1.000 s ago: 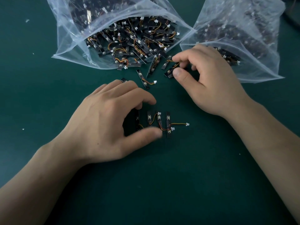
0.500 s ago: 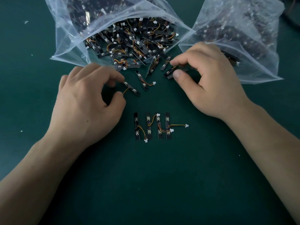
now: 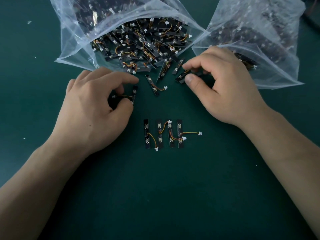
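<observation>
Several small black circuit strips (image 3: 162, 133) with orange wires and white plugs lie side by side in a row on the green mat. My left hand (image 3: 93, 111) pinches one such strip (image 3: 134, 93) between thumb and fingers, just left of the row's far side. My right hand (image 3: 223, 84) pinches another strip (image 3: 180, 77) at the mouth of the open bag (image 3: 72, 49), which spills a heap of the same strips. One loose strip (image 3: 153, 84) lies between my hands.
A second clear plastic bag (image 3: 270, 49) holding more strips lies at the back right, partly under my right hand. Small white specks dot the green mat (image 3: 164, 196) at the left.
My left hand left the row, reached up to the loose strips by the bag, took hold of one and turned it upright. My right hand stayed on its strip.
</observation>
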Tool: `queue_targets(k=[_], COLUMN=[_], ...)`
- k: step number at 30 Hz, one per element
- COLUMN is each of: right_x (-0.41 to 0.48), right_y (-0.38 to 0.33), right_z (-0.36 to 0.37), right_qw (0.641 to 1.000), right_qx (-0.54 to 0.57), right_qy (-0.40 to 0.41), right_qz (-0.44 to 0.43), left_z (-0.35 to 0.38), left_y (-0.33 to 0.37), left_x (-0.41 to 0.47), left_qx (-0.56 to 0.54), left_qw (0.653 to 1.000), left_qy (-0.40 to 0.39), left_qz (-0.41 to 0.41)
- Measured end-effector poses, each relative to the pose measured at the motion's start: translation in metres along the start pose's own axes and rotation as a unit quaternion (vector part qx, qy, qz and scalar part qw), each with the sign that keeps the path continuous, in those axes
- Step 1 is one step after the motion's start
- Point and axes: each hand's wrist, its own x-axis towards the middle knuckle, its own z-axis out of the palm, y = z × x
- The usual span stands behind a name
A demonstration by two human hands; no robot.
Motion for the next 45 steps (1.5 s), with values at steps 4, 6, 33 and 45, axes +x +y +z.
queue_targets(k=[4,6,33,45], right_x=[0.0,0.0,-0.001,0.0], right_y=[0.0,0.0,-0.001,0.001], right_z=[0.0,0.0,0.0,0.0], right_qw=[1.0,1.0,1.0,1.0], right_qx=[0.004,0.003,0.008,0.007], right_qy=[-0.001,-0.002,-0.007,-0.007], right_qz=[0.002,0.003,0.008,0.009], left_z=[-0.002,-0.004,-0.012,-0.014], left_y=[0.001,0.001,0.003,-0.002], left_x=[0.001,0.001,-0.001,0.002], left_qx=[0.005,-0.002,-0.024,-0.024], left_qw=[1.0,0.999,0.99,0.965], left_qy=[-0.029,-0.034,-0.117,-0.188], left_qz=[0.001,-0.005,0.073,0.182])
